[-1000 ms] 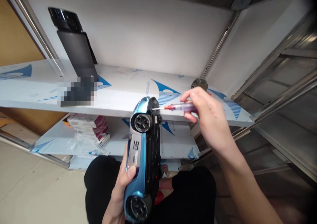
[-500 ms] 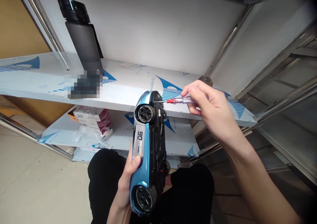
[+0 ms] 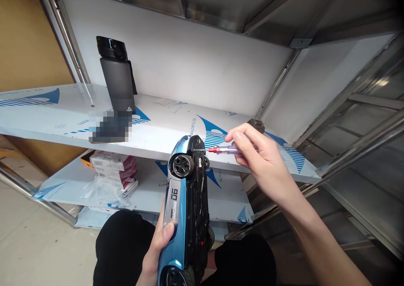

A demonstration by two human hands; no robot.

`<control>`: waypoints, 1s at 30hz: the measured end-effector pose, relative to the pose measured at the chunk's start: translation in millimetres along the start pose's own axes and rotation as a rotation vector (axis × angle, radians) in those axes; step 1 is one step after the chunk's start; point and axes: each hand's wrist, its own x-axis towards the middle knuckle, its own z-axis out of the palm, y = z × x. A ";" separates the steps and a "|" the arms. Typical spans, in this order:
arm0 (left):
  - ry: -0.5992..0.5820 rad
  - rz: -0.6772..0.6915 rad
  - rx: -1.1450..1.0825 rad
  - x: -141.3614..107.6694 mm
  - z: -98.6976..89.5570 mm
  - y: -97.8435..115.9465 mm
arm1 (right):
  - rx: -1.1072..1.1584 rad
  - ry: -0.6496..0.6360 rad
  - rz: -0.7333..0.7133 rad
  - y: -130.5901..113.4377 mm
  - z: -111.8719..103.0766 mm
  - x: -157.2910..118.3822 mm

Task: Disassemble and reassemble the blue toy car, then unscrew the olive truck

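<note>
My left hand [image 3: 159, 239] is closed around a blue toy car [image 3: 181, 223], its thumb on the door panel marked "RACING 06". The car stands on end, front or rear upward, with its black underside facing right. In my right hand [image 3: 255, 151] is a screwdriver [image 3: 224, 150] with a clear handle and a red collar, pinched between thumb and fingers. Its thin shaft points left, and the tip meets the underside near the car's upper end. Whether the tip sits in a screw is too small to tell. The fingers behind the car are hidden.
A metal shelf [image 3: 164, 119] with printed protective film lies ahead. On it stand a dark bottle [image 3: 116, 75], a blurred-out item [image 3: 110, 127] and a small dark object [image 3: 256, 125] behind my right hand. Stacked boxes [image 3: 112, 166] in plastic sit on the shelf below.
The head view has tilted up, so everything sits lower except for the upper shelf underside coming into sight. Both hands keep their hold, and the screwdriver tip stays at the car's underside.
</note>
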 end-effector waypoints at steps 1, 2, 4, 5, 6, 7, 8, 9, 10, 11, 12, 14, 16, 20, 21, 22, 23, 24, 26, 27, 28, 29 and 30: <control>-0.003 -0.002 0.000 -0.1 -0.2 0.6 | -0.001 -0.002 -0.010 -0.9 -1.1 0.4; -0.005 -0.006 0.004 0.0 -0.3 1.2 | -0.009 -0.005 -0.025 -1.9 -2.7 0.8; -0.017 -0.002 0.013 0.7 0.5 1.5 | -0.044 -0.011 -0.062 -3.3 -6.4 1.4; -0.021 0.005 0.009 1.4 1.5 0.7 | -0.068 -0.013 -0.079 -3.7 -8.3 1.4; -0.020 0.016 0.001 2.5 2.9 -0.9 | -0.088 -0.013 -0.096 -4.0 -9.9 1.3; -0.020 0.027 -0.013 3.8 4.5 -3.1 | -0.100 -0.010 -0.111 -4.2 -11.2 1.0; -0.021 0.040 -0.031 5.3 6.2 -5.9 | -0.104 -0.006 -0.123 -4.3 -12.2 0.6; -0.023 0.051 -0.046 6.9 7.7 -8.8 | -0.106 -0.003 -0.134 -4.7 -12.8 0.3; -0.024 0.059 -0.055 8.7 8.6 -11.6 | -0.108 0.001 -0.144 -5.2 -13.1 0.1; -0.027 0.063 -0.058 10.5 8.8 -13.8 | -0.113 0.003 -0.154 -6.0 -13.2 0.1; -0.029 0.065 -0.058 12.2 8.2 -15.3 | -0.122 0.002 -0.163 -7.1 -13.0 0.4; -0.022 0.058 -0.038 14.8 4.5 -15.5 | -0.143 0.009 -0.181 -9.3 -12.2 1.4; -0.007 0.039 -0.007 15.9 -0.5 -12.7 | -0.149 0.025 -0.159 -10.7 -10.8 2.6; 0.016 0.009 0.034 14.2 -3.5 -5.6 | -0.130 0.018 -0.049 -9.2 -7.2 3.1; 0.016 0.020 0.032 13.6 -2.1 -4.7 | -0.128 0.005 -0.048 -8.4 -6.5 2.9; 0.014 0.037 0.027 13.1 -0.3 -4.2 | -0.126 -0.011 -0.055 -7.8 -6.1 2.8; 0.012 0.058 0.021 12.8 1.3 -4.0 | -0.124 -0.026 -0.066 -7.6 -6.0 2.8; 0.008 0.077 0.016 12.7 2.2 -3.7 | -0.122 -0.041 -0.075 -7.6 -6.1 3.0; 0.004 0.091 0.013 13.8 0.2 -2.4 | -0.132 -0.065 -0.097 -8.4 -7.0 4.1; 0.006 0.080 0.018 15.1 -3.3 -1.0 | -0.142 -0.072 -0.113 -9.0 -7.6 4.8; 0.011 0.056 0.031 16.8 -8.4 0.8 | -0.154 -0.080 -0.130 -9.7 -8.4 5.8; 0.017 0.022 0.052 19.1 -14.9 2.9 | -0.162 -0.090 -0.146 -10.2 -9.2 6.8; 0.028 -0.021 0.082 21.7 -22.0 5.1 | -0.164 -0.101 -0.158 -10.7 -10.2 7.9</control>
